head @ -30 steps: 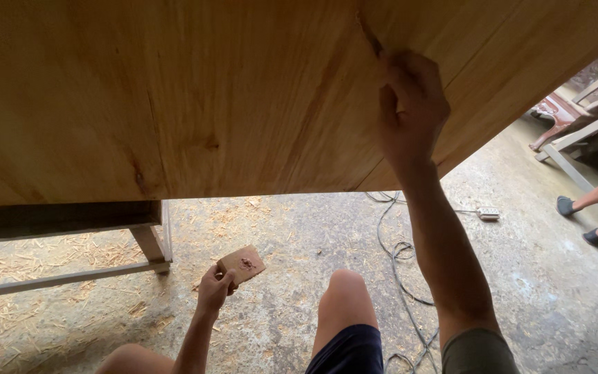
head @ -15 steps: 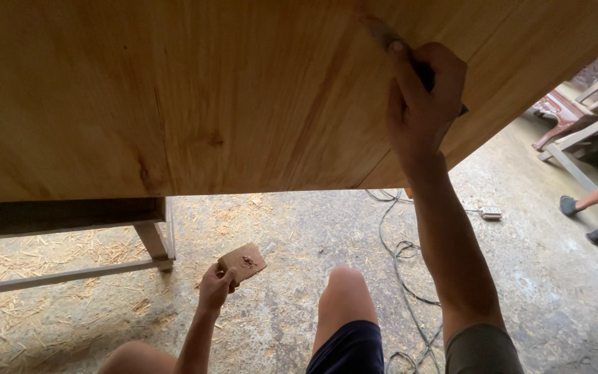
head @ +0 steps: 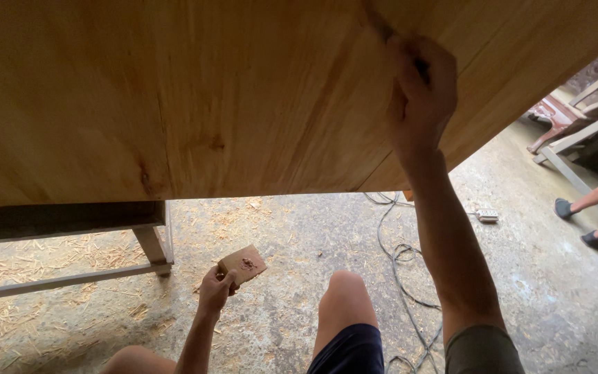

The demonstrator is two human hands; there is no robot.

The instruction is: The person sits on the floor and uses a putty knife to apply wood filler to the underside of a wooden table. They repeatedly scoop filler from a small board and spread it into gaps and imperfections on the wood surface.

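Right hand (head: 420,97): fingers closed on thin tool against wood panel (head: 174,97); may gouge. Left hand (head: 214,289), below panel: pinches filler-smeared card (head: 242,264); may drop.

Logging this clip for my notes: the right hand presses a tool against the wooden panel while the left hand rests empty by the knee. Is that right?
Not quite. The left hand is not empty: it holds a small brown board dabbed with filler, as the head view shows. The right hand does press a tool against the wooden panel.
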